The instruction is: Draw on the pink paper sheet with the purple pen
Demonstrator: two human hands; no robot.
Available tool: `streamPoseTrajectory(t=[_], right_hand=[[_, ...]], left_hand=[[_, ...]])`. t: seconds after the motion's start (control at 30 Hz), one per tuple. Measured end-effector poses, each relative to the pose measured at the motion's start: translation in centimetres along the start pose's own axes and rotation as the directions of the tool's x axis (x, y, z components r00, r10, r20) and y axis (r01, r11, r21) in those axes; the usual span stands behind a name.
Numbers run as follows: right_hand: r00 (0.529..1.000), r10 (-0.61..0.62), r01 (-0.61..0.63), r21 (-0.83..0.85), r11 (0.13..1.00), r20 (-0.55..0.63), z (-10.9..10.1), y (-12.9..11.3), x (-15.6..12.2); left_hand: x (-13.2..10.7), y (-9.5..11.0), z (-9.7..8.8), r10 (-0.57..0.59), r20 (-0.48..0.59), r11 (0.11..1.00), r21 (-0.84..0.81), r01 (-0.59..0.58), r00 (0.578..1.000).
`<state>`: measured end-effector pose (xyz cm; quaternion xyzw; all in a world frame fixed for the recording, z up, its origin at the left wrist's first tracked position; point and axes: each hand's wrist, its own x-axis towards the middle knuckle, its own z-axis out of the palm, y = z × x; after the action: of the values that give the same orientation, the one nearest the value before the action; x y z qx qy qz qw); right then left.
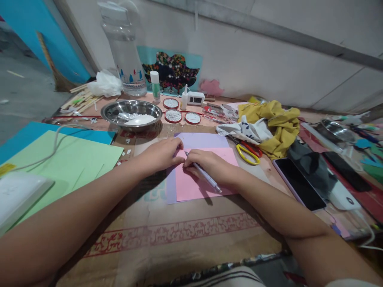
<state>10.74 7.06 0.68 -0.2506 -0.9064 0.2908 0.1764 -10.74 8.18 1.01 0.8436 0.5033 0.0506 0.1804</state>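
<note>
1. At the centre of the work surface (125, 219), a pink sheet (191, 192) lies on top of a purple sheet (206, 140), whose far and left margins show beyond it.
2. Over the left edge of these sheets rests the left hand (166, 154), its fingers bent and its thumb and forefinger apart; whether the fingertips press the paper, I cannot tell.
3. Just to its right, above the pink sheet, the right hand (205, 161) grips a pen (206, 175) with curled fingers; the pen slants from far left to near right.
4. Right of the sheets sit scissors (238, 150) with yellow and red handles, partly under a crumpled white and yellow cloth (283, 123); a phone (299, 183) lies farther right, nearer the person.
5. On the left, a green sheet (89, 159) overlaps a blue one (25, 139), with a white device (22, 191) on top.
6. Farther away stand a metal bowl (109, 116) with white contents, three small round dishes (173, 116), a glue stick (155, 87) and a large clear bottle (127, 56).
</note>
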Motion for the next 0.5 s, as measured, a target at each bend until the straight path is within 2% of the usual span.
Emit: streamPoseTrajectory(t=[0.13, 0.2, 0.23, 0.3, 0.37, 0.43, 0.5], right_hand=[[0.984, 0.008, -0.026, 0.099, 0.995, 0.177, -1.6, -1.1, -0.3], [0.976, 0.01, -0.039, 0.128, 0.991, 0.218, -1.7, -1.1, -0.4], [0.983, 0.024, -0.05, 0.134, 0.99, 0.184, -1.5, -0.9, -0.4], [0.998, 0.058, -0.06, 0.119, 0.991, 0.021, -0.8, -0.2, -0.3], [0.992, 0.038, -0.032, 0.052, 0.998, -0.121, 0.1, 0.7, 0.0], [0.994, -0.018, 0.015, -0.032, 0.999, -0.11, 0.5, 1.1, 0.1], [0.999, -0.044, 0.043, -0.083, 0.996, -0.011, 0.2, 0.8, 0.1]], left_hand=[[0.0, -0.2, 0.1, 0.01, -0.004, 1.0, -0.005, -0.01, 1.0], [0.0, -0.2, 0.2, 0.015, -0.011, 1.0, -0.011, -0.015, 1.0], [-0.1, -0.2, 0.1, 0.015, -0.014, 1.0, -0.013, -0.015, 1.0], [-0.1, -0.2, 0.1, 0.016, -0.015, 1.0, -0.019, -0.016, 1.0], [-0.1, -0.2, 0.0, 0.016, -0.018, 0.999, -0.032, -0.017, 1.0], [-0.1, -0.1, 0.0, 0.01, -0.013, 0.999, -0.039, -0.01, 1.0], [-0.1, -0.1, 0.0, 0.005, -0.001, 1.0, -0.031, -0.005, 1.0]])
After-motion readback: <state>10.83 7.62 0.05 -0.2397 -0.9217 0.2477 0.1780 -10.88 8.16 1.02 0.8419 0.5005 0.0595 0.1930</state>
